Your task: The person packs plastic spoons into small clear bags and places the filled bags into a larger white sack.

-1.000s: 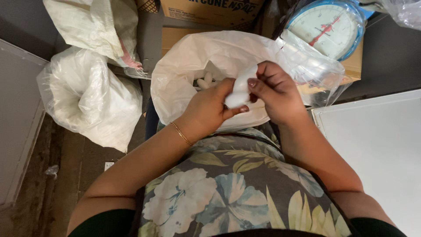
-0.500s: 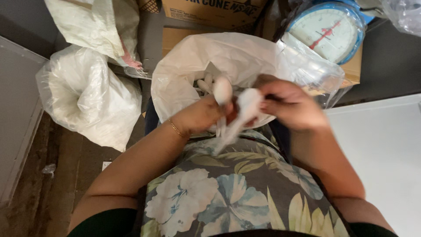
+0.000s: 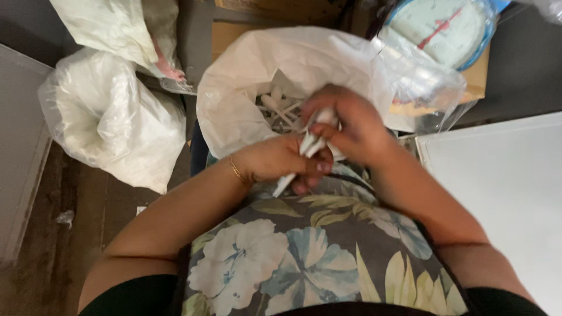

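The person's left hand (image 3: 281,161) and right hand (image 3: 351,126) meet just above the lap, in front of an open white plastic bag (image 3: 246,99). Both hands close on a small bundle of white stick-like pieces (image 3: 307,146): the left hand's fingers curl round the lower ends, one of which pokes out below the fist, while the right hand pinches the upper ends between thumb and fingertips. The hands are somewhat blurred, so the exact number of pieces cannot be told. More pale pieces of the same kind (image 3: 278,108) lie inside the open bag, just behind the hands. A thin gold bracelet (image 3: 237,171) sits on the left wrist. To the left, a tied clear bag of white material (image 3: 111,123) rests on the floor. Behind the right hand stands a round dial scale (image 3: 442,29) wrapped in clear plastic, and a white flat surface (image 3: 503,187) lies to the right.
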